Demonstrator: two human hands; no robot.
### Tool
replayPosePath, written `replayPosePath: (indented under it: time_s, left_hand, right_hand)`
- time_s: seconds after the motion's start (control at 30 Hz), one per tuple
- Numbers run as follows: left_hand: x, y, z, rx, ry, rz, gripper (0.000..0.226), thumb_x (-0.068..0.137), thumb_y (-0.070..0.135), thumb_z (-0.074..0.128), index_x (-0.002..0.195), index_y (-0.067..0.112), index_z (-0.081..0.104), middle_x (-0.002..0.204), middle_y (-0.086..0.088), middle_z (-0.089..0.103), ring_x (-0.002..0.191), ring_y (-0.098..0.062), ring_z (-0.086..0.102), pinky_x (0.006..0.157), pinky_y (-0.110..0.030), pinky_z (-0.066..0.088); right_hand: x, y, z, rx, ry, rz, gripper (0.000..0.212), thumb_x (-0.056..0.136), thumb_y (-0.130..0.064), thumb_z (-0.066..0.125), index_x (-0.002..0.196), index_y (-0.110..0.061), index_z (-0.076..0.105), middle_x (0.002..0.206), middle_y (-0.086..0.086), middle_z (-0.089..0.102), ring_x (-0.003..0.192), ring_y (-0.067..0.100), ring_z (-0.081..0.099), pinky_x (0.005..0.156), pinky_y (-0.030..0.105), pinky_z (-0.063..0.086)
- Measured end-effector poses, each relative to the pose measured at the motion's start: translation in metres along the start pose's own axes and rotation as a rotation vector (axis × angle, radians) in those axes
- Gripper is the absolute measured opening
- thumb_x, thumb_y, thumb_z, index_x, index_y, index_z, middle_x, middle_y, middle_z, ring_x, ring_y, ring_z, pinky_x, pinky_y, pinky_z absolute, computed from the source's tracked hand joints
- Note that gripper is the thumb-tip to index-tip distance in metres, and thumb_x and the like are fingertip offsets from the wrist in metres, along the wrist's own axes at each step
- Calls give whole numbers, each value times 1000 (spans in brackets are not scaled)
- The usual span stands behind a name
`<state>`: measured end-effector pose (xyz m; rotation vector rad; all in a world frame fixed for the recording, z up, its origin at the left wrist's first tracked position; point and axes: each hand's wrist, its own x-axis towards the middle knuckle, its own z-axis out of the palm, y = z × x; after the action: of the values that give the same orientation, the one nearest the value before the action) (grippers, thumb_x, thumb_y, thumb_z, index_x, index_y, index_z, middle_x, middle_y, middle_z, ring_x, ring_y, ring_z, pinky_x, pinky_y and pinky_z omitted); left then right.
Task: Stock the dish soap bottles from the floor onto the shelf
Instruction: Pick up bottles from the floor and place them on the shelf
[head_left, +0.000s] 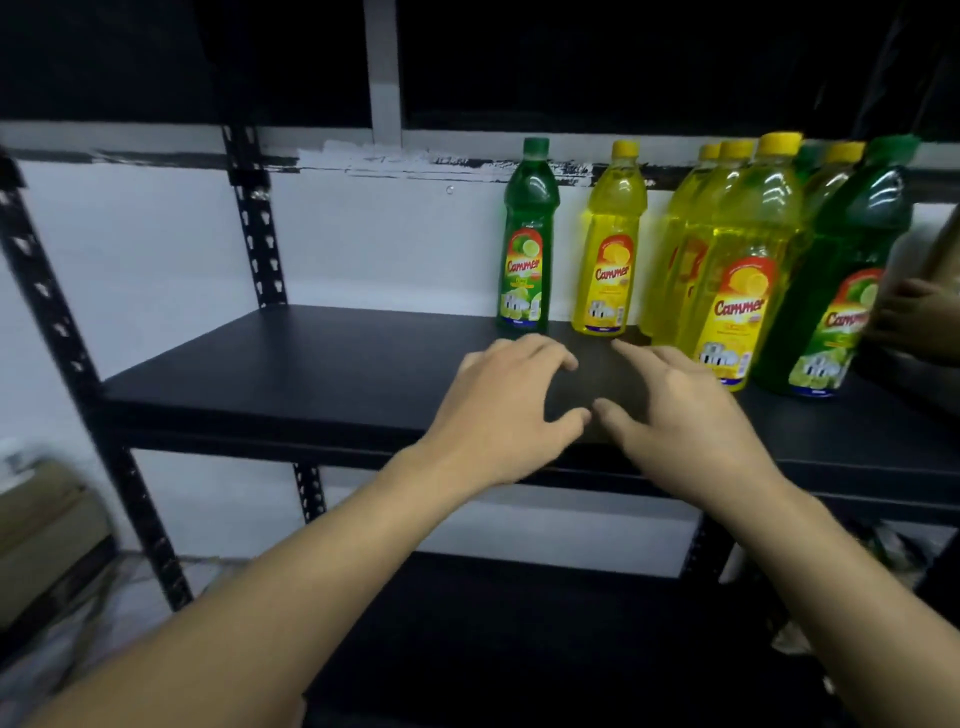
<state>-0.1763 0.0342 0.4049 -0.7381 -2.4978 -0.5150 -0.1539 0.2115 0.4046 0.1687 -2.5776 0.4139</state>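
Left hand (498, 410) & right hand (685, 415) hovered empty, fingers loosely spread, over shelf (311, 374) front. Bottle cluster (727, 291) stood upright just right of right hand; green bottle (524, 244) & yellow bottle (608, 249) upright beyond fingertips, at back. Floor stock not in view.

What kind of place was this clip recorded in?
Probably a stockroom or shop back room: a black slotted-metal shelving rack against a white wall, matching green plastic dish soap bottles and yellow plastic dish soap bottles lined on it, a brown cardboard box nearby.
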Motion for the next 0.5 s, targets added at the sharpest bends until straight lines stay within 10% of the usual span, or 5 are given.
replayPosePath:
  time_s: [0.5]
  left_hand:
    - [-166,-29,100,85,-267,-61,47,92,46,57,133,25,55,127,8,58,117,-17,53,96,-39,42]
  right_hand:
    - [-167,-6,116,251,-151,33,41,89,-33,65,128,-21,59,124,-5,55,115,20,54,91,25,42]
